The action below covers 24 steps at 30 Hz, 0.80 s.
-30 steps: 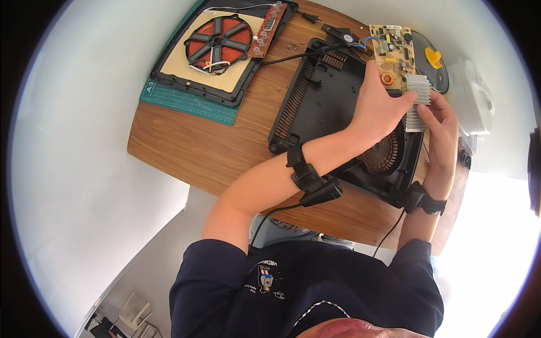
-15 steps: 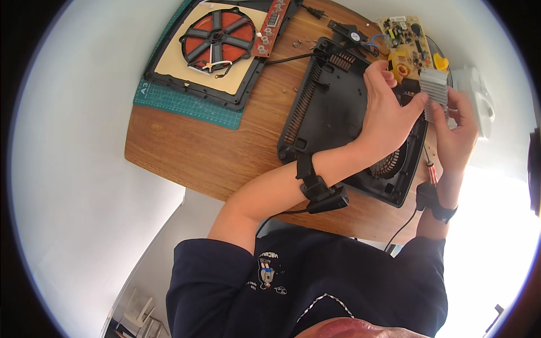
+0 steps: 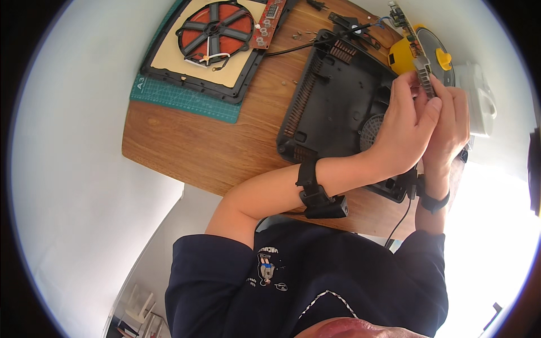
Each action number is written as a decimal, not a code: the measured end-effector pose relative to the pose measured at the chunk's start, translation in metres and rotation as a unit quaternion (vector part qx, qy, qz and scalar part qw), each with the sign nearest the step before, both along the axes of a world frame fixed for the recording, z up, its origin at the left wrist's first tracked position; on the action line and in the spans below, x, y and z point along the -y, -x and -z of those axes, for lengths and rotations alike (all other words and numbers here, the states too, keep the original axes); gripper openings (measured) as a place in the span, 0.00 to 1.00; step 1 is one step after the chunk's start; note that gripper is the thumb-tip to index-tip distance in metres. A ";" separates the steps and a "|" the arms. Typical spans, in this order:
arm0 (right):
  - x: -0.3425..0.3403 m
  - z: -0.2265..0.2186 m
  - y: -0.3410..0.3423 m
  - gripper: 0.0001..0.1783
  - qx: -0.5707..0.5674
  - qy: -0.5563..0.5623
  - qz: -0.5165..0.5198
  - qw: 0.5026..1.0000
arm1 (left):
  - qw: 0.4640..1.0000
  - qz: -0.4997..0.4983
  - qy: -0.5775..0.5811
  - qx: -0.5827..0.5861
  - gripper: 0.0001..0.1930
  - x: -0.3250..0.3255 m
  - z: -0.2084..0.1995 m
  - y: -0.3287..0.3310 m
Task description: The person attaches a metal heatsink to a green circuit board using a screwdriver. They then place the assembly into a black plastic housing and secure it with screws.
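Observation:
A circuit board point(image 3: 411, 35) stands tilted nearly edge-on at the far right, its components along one side. The finned metal heat sink point(image 3: 424, 76) is at its near end. My left hand point(image 3: 407, 127) is closed on the heat sink end, thumb and fingers together. On the other side, my right hand point(image 3: 449, 115) grips the same end; its fingertips are partly hidden. Under my left forearm and hand lies a black plastic housing point(image 3: 332, 96), open side up, with a round fan grille point(image 3: 371, 131) partly covered by the hand.
At the left, a cooktop panel point(image 3: 169, 70) with a copper coil point(image 3: 232, 32) and a red control board point(image 3: 265, 36) rests on a green cutting mat point(image 3: 217, 111). Small screws point(image 3: 304, 35) lie behind the housing. A yellow object point(image 3: 399, 56) and white container point(image 3: 478, 104) stand right.
Both hands have turned the circuit board from face-on to nearly edge-on. My left hand has shifted slightly right and down, uncovering the yellow object and a round lid behind.

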State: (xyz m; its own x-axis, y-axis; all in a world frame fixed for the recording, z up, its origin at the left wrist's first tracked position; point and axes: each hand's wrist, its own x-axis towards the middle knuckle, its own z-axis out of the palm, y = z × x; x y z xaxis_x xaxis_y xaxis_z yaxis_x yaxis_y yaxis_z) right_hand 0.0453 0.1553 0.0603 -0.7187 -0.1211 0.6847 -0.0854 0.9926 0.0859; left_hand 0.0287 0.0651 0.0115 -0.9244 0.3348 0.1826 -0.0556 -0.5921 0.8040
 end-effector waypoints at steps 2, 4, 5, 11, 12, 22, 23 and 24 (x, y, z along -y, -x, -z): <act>0.000 0.005 0.000 0.17 0.008 -0.019 -0.001 1.000 | 1.000 -0.010 -0.003 0.009 0.25 -0.004 0.004 -0.001; 0.001 0.007 -0.001 0.17 0.021 -0.024 0.006 0.999 | 1.000 -0.019 -0.003 0.018 0.24 -0.007 0.009 0.000; 0.002 0.007 -0.001 0.17 0.028 -0.026 0.009 0.999 | 0.999 -0.012 -0.007 0.030 0.23 -0.007 0.010 0.001; 0.013 0.007 -0.008 0.22 0.098 0.007 0.003 0.995 | 0.996 -0.009 -0.043 0.075 0.17 -0.004 0.008 0.005; 0.013 0.007 -0.010 0.23 0.109 0.012 0.004 0.994 | 0.994 0.001 -0.056 0.089 0.16 0.000 0.005 0.006; 0.026 0.006 -0.014 0.29 0.129 0.042 -0.014 0.991 | 0.989 -0.027 -0.079 0.124 0.12 -0.001 0.018 0.019; 0.027 0.006 -0.016 0.30 0.120 0.030 -0.012 0.992 | 0.989 -0.025 -0.072 0.127 0.12 -0.004 0.018 0.022; 0.028 0.008 -0.017 0.30 0.111 0.018 -0.010 0.994 | 0.983 -0.019 -0.091 0.158 0.12 -0.006 0.018 0.023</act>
